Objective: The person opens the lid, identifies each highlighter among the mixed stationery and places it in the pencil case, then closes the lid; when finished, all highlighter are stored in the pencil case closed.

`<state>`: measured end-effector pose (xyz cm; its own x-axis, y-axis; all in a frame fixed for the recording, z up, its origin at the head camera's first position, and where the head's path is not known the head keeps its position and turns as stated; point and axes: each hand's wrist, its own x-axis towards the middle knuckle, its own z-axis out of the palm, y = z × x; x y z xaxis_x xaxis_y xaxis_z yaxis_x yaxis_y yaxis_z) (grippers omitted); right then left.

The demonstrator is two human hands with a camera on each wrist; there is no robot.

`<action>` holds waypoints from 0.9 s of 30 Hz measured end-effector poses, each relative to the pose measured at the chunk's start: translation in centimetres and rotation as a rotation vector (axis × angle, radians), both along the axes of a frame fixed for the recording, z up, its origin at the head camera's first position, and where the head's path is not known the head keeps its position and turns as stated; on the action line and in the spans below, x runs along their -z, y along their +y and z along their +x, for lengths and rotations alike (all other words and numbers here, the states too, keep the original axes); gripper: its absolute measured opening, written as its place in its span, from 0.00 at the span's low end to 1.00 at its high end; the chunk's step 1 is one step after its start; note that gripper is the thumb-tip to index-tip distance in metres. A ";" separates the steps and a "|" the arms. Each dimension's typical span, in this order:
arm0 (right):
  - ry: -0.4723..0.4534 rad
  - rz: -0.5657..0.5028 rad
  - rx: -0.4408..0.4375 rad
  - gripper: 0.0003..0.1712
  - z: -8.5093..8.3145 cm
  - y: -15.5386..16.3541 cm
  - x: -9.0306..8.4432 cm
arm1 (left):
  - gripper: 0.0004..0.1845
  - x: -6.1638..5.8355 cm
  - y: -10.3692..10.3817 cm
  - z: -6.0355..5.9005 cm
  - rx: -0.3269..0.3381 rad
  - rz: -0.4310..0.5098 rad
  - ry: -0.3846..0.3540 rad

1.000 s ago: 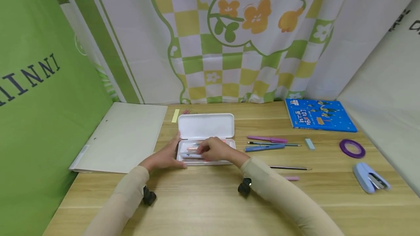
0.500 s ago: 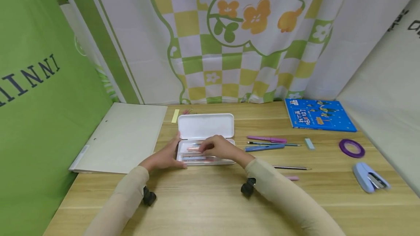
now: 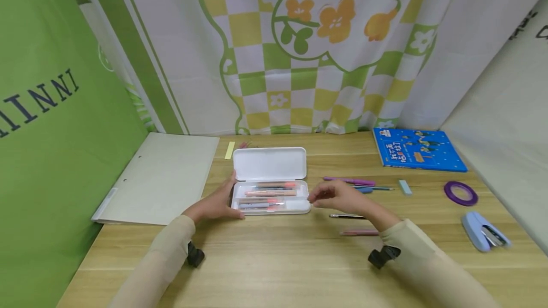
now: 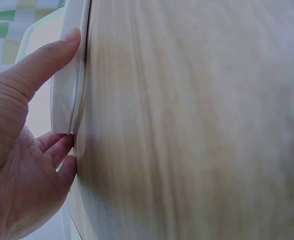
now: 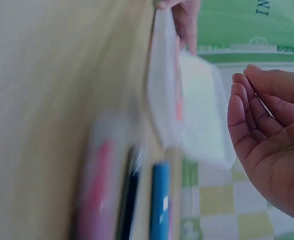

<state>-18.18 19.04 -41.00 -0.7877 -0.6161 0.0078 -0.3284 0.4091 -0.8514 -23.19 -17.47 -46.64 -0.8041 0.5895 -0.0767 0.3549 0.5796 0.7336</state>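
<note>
A white pencil case [image 3: 296, 206] lies on the table with its lid [image 3: 269, 164] raised at the back. Several pens and pencils lie inside, among them a peach-coloured pen [image 3: 270, 194]. My left hand [image 3: 216, 202] holds the left end of the case, thumb at the front wall [image 4: 61, 107] and fingers round the side. Just off the right end hovers my right hand [image 3: 338, 197], fingers loosely bent, nothing between them. Beneath and beside it are a purple pen [image 3: 348, 181], a blue pen [image 3: 364, 189], a dark pencil [image 3: 346, 216] and a pink pen [image 3: 359, 232].
At the left lies a large off-white folder [image 3: 164, 175], with a yellow strip [image 3: 229, 150] near it. On the right are a light-blue eraser [image 3: 404, 187], a purple tape roll [image 3: 449, 198], a blue stapler [image 3: 477, 232] and a blue book [image 3: 417, 149].
My right hand has left the inside of the pencil case and moved right, past its right end. The pens inside now show. My left hand has stayed on the case.
</note>
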 end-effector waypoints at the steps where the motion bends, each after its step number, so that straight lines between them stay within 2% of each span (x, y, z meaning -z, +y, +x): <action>1: 0.002 0.014 0.005 0.09 0.4 0.9 0.2 | 0.73 0.0 0.0 0.0 0.000 0.002 0.004; 7: -0.009 0.118 0.030 0.07 2.8 5.4 1.3 | 0.71 -0.1 0.0 0.2 0.004 0.013 0.008; 12: 0.003 0.198 0.053 0.08 3.9 7.7 1.6 | 0.71 -0.1 0.1 0.2 -0.003 0.005 0.005; 22: 0.019 0.248 0.048 0.10 4.5 8.9 2.1 | 0.72 0.3 -0.1 0.0 -0.007 -0.020 0.002; 27: 0.104 0.251 -0.012 0.08 4.6 8.9 2.8 | 0.72 0.1 0.0 0.1 -0.016 -0.020 0.007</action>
